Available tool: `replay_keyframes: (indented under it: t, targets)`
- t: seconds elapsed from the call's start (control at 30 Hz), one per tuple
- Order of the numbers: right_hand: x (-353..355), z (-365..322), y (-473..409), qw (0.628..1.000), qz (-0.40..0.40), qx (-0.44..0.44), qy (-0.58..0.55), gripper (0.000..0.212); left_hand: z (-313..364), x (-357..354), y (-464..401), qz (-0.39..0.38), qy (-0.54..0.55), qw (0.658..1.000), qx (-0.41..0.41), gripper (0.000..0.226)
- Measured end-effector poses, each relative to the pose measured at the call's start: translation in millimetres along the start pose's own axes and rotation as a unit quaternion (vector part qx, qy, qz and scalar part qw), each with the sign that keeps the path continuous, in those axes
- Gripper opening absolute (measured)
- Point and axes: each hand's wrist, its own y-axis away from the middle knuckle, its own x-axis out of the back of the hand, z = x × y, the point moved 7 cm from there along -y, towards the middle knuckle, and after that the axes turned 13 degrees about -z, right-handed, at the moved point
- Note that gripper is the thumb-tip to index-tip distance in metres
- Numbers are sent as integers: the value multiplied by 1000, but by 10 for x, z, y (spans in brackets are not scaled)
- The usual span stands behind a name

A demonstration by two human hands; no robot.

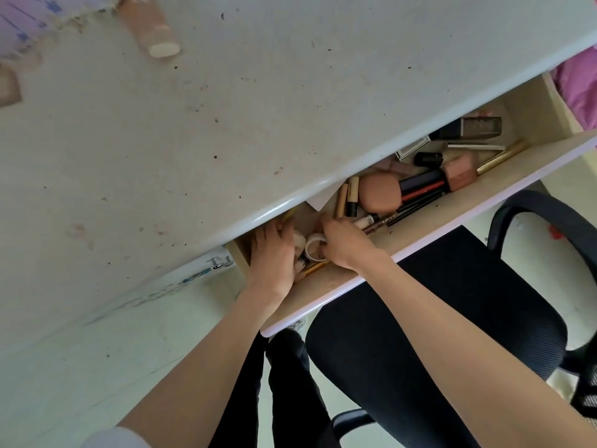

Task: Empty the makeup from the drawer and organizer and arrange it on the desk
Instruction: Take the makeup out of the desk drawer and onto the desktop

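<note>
The open drawer (pixel 420 218) under the white desk (pixel 226 108) holds a pile of makeup: a beige sponge (pixel 379 192), pencils (pixel 420 195), tubes, a glitter box (pixel 478 127) and a gold pencil (pixel 504 156). Both hands are inside its left end. My left hand (pixel 274 253) lies curled over small items there, including a tube with a black label (pixel 303 260). My right hand (pixel 345 242) grips a white tape roll (pixel 315 247). A peach tube (pixel 148 25) lies on the desk at the far left.
A black mesh office chair (pixel 452 318) stands right below the drawer front, its armrest (pixel 542 208) at the right. Purple fabric (pixel 578 88) shows beyond the desk's right end. Blurred purple and pink items (pixel 19 33) sit at the desk's far left corner.
</note>
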Motion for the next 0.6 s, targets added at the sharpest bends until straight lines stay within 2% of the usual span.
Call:
replay_keyframes:
  t: [0.17, 0.27, 0.33, 0.43, 0.5, 0.6]
  targets:
    - [13, 59, 84, 999, 6, 0, -53, 32, 11, 61, 69, -35, 64, 996, -45, 50]
    - [124, 63, 313, 988, 65, 30, -137, 31, -5, 159, 235, -4, 111, 989, -96, 45]
    - [215, 48, 541, 968, 112, 56, -219, 29, -23, 286, 390, 28, 175, 974, -138, 44]
    - [322, -43, 831, 913, 164, 99, -360, 23, -156, 581, 630, 62, 307, 941, -130, 44]
    - [406, -158, 922, 884, 187, 121, -411, 22, -308, 780, 776, 82, 405, 905, -101, 45]
    - [561, -439, 908, 867, 207, 137, -431, 28, -627, 1031, 937, 141, 525, 837, -67, 41]
